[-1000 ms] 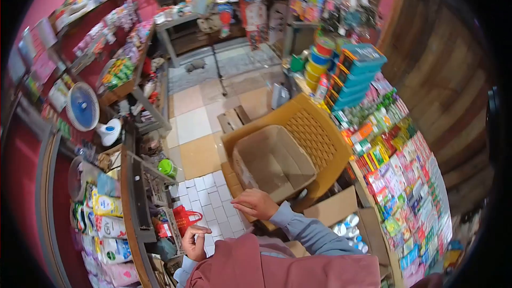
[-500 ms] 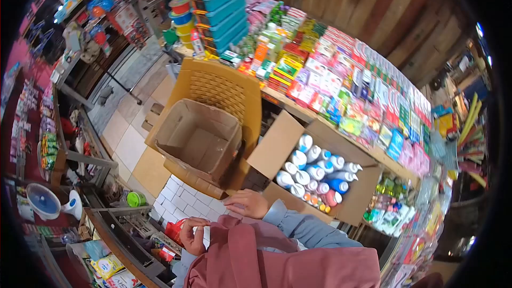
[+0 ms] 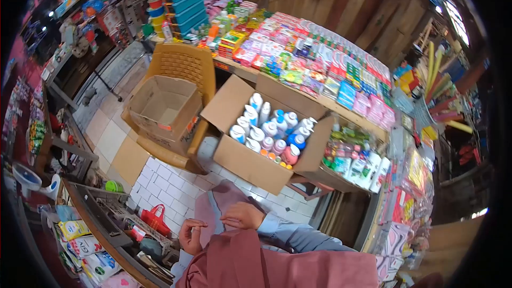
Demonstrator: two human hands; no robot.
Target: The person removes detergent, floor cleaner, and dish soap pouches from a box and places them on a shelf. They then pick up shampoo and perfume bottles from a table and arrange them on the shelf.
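Pink cloth (image 3: 277, 264): it lies just below both hands, close to the body.
Left hand (image 3: 191, 236): fingers curled in, tips pinched together. Whether something small is in them, I cannot tell.
Right hand (image 3: 242, 215): lies flat and loose on the cloth, fingers bent a little, holding nothing.
Box of bottles (image 3: 250, 162): brown cardboard, flaps open, just above the right hand. White and blue bottles (image 3: 269, 128) stand inside.
Empty box (image 3: 162, 112): up and left of the hands, sitting on a yellow chair (image 3: 184, 66).
Red bag (image 3: 154, 218): just left of the left hand.
Writing: packets on the table (image 3: 320, 66) are too small to read.
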